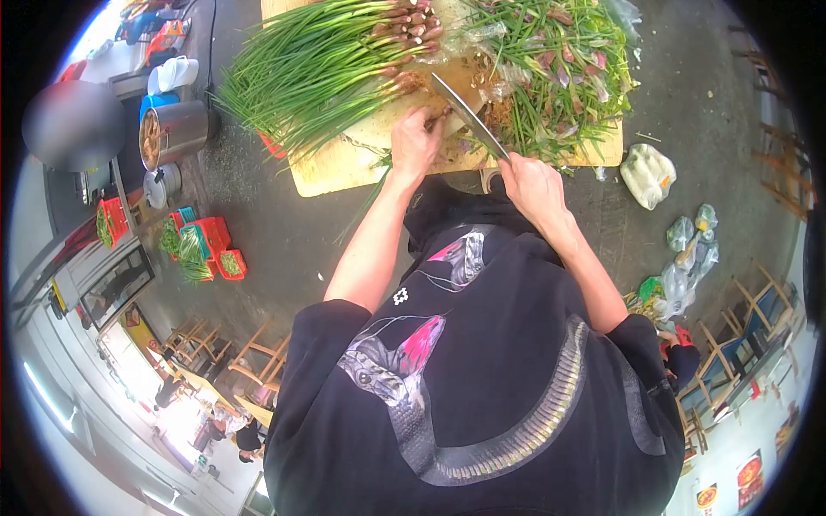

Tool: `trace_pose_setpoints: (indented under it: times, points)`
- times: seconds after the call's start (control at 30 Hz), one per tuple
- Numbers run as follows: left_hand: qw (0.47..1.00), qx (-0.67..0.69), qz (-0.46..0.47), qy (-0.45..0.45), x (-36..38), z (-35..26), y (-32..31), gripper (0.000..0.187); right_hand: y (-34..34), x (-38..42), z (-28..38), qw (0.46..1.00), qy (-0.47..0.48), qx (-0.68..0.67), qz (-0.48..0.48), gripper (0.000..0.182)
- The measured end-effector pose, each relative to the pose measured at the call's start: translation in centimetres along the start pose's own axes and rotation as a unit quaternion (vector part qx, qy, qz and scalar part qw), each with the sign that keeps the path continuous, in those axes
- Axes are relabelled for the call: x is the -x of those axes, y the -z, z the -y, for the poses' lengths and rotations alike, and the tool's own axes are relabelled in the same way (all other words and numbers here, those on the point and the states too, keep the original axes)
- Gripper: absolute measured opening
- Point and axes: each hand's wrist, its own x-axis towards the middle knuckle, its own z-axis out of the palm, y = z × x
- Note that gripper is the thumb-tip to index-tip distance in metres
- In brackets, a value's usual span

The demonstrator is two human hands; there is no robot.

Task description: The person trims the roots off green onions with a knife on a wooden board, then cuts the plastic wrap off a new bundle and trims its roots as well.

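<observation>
My right hand (531,186) is wrapped round the handle of a knife (469,116), its long blade pointing up and left across the board. Close to the blade, my left hand (416,144) is closed on a spring onion, whose green leaves (372,199) trail down past the board's front edge. Its root end is mostly hidden by my fingers. A big pile of spring onions (318,64) lies on the left of the wooden board (331,175), reddish bulbs toward the middle. To the right is a heap of loose leaves and trimmings (559,73).
A large metal pot (176,133) and red baskets of greens (211,236) stand on the floor at left. At right are a white bag (647,176), several plastic bags (688,267) and wooden chairs (766,301). Other people (245,434) are at lower left.
</observation>
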Motion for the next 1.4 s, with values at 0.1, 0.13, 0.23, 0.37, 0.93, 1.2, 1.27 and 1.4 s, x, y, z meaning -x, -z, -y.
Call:
trace_pose_setpoints:
  times: [0.1,0.13,0.23,0.37,0.93,1.2,1.27,1.4]
  points:
    - [1.0,0.0,0.001,-0.003,-0.2,-0.1,0.0,0.016,-1.0,-0.7,0.1,1.0,-0.002,0.006,0.005,0.028]
    - [1.0,0.004,0.0,-0.001,-0.2,-0.3,0.0,0.015,-1.1,-0.6,0.2,1.0,-0.007,0.008,0.008,0.028]
    - [1.0,0.009,0.002,0.011,0.0,-1.3,0.5,0.014,-1.1,-0.8,0.4,1.0,-0.015,0.015,0.008,0.028]
    - [0.999,-0.032,0.002,-0.024,0.2,-1.1,0.4,0.012,-1.5,-1.0,0.3,0.999,-0.018,0.024,0.015,0.029]
    - [0.973,-0.098,-0.081,-0.191,-15.5,2.2,10.5,0.022,-0.4,-2.6,-1.8,0.995,-0.08,0.002,-0.061,0.032]
    - [0.995,-0.04,0.011,-0.086,-6.6,2.7,6.4,0.028,-0.4,-2.4,-1.9,0.994,-0.089,0.003,-0.061,0.032]
    - [0.996,-0.05,0.005,-0.078,-5.7,3.4,5.9,0.027,-0.6,-2.3,-1.7,0.994,-0.086,0.011,-0.066,0.032]
    - [0.993,-0.068,-0.008,-0.098,-6.3,3.2,5.4,0.025,-0.5,-2.6,-2.5,0.993,-0.097,-0.047,-0.044,0.033]
